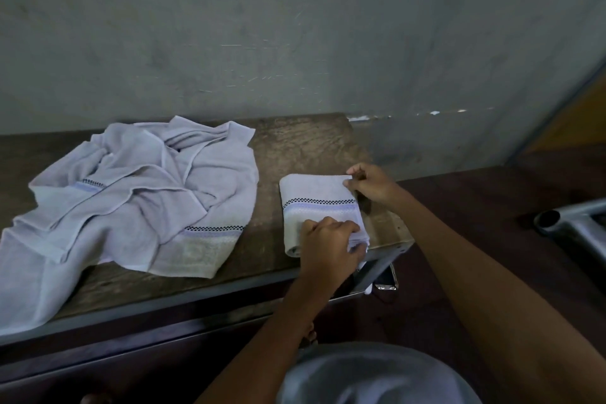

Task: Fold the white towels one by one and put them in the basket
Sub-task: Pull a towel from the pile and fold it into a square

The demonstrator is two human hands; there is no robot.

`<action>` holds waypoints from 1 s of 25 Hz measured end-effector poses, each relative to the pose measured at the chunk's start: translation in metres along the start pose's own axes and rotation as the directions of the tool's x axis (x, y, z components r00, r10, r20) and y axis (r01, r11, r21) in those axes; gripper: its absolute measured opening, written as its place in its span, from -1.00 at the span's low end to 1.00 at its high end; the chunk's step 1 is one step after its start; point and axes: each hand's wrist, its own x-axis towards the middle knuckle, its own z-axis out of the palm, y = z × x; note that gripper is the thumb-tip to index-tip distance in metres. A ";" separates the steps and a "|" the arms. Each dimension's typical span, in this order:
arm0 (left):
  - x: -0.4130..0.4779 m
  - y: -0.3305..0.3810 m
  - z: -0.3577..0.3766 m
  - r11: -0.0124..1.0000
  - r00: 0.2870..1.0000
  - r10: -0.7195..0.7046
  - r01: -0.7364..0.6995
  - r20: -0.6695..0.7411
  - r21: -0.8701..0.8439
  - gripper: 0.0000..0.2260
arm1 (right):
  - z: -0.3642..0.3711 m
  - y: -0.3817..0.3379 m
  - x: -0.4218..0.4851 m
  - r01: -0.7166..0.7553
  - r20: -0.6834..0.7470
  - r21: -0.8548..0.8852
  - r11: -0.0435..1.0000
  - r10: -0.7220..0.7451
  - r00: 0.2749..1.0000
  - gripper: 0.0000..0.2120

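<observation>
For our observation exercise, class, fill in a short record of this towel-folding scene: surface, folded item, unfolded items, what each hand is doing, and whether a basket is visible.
surface: worn wooden table against a grey wall
folded towel: compact rectangle near the table's right end, striped band facing up
unfolded towels: crumpled heap on the left, one part hanging over the front edge
left hand: fingers gripping the folded towel's near right corner
right hand: fingers pinching its far right corner
basket: not visible

Dim, flat light w/ soft shadows; slight blur, wide-angle bending at edges.
</observation>
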 end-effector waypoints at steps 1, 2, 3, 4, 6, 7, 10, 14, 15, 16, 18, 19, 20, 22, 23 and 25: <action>0.003 -0.005 -0.005 0.999 1.000 0.017 -0.017 -0.009 -0.041 -0.80 | 0.001 0.003 -0.004 0.088 -0.042 -0.027 0.996 -0.089 0.995 -0.73; 0.008 -0.014 -0.010 0.998 0.999 0.018 -0.020 -0.029 -0.066 -0.78 | 0.005 0.007 -0.008 0.202 -0.114 -0.087 0.976 -0.211 0.971 -0.72; 0.017 -0.026 -0.016 0.998 0.998 0.003 -0.006 -0.063 -0.058 -0.76 | 0.010 0.012 -0.014 0.286 -0.172 -0.194 0.938 -0.319 0.932 -0.71; 0.028 -0.040 -0.021 1.000 0.996 -0.022 0.021 -0.083 -0.011 -0.72 | 0.017 0.017 -0.020 0.314 -0.195 -0.309 0.898 -0.383 0.903 -0.68; 0.051 -0.069 -0.029 0.990 0.992 -0.088 0.078 0.089 0.116 -0.62 | 0.034 0.026 -0.035 0.268 -0.128 -0.470 0.841 -0.365 0.922 -0.52; 0.062 -0.081 -0.030 0.986 0.958 -0.110 0.073 0.265 0.148 -0.59 | 0.042 0.029 -0.045 0.239 -0.051 -0.519 0.820 -0.310 0.949 -0.44; 0.081 -0.097 -0.027 0.987 0.804 -0.107 0.014 0.584 0.162 -0.58 | 0.051 0.039 -0.056 0.209 0.091 -0.600 0.772 -0.193 0.977 -0.29; 0.063 -0.091 -0.032 0.975 0.876 -0.158 0.065 0.456 0.212 -0.53 | 0.021 0.032 -0.026 0.295 0.195 -0.786 0.543 -0.235 0.952 -0.17; 0.051 -0.089 -0.031 0.976 0.896 -0.182 0.113 0.406 0.187 -0.49 | 0.015 0.024 -0.018 0.300 0.203 -0.805 0.512 -0.237 0.950 -0.29; 0.039 -0.086 -0.031 0.970 0.891 -0.242 0.212 0.385 0.119 -0.45 | 0.012 0.016 -0.013 0.294 0.175 -0.809 0.509 -0.269 0.947 -0.40; 0.019 -0.080 -0.027 0.896 0.829 -0.388 0.441 0.402 -0.044 -0.38 | 0.014 0.002 -0.018 0.275 0.045 -0.786 0.554 -0.393 0.919 -0.53; 0.014 -0.077 -0.026 0.865 0.809 -0.435 0.497 0.395 -0.065 -0.41 | 0.016 -0.002 -0.027 0.255 -0.026 -0.766 0.590 -0.424 0.905 -0.57; 0.014 -0.073 -0.024 0.854 0.807 -0.468 0.518 0.360 -0.052 -0.47 | 0.019 -0.003 -0.038 0.230 -0.071 -0.750 0.620 -0.422 0.904 -0.58; 0.024 -0.069 -0.023 0.865 0.857 -0.474 0.496 0.202 -0.073 -0.58 | 0.026 0.010 -0.059 0.174 -0.077 -0.740 0.649 -0.338 0.938 -0.54; 0.032 -0.067 -0.023 0.874 0.880 -0.455 0.470 0.136 -0.122 -0.61 | 0.027 0.017 -0.065 0.144 -0.056 -0.737 0.661 -0.272 0.961 -0.50; 0.051 -0.068 -0.020 0.865 0.894 -0.430 0.448 0.126 -0.226 -0.63 | 0.027 0.030 -0.066 0.089 -0.011 -0.711 0.697 -0.138 0.990 -0.41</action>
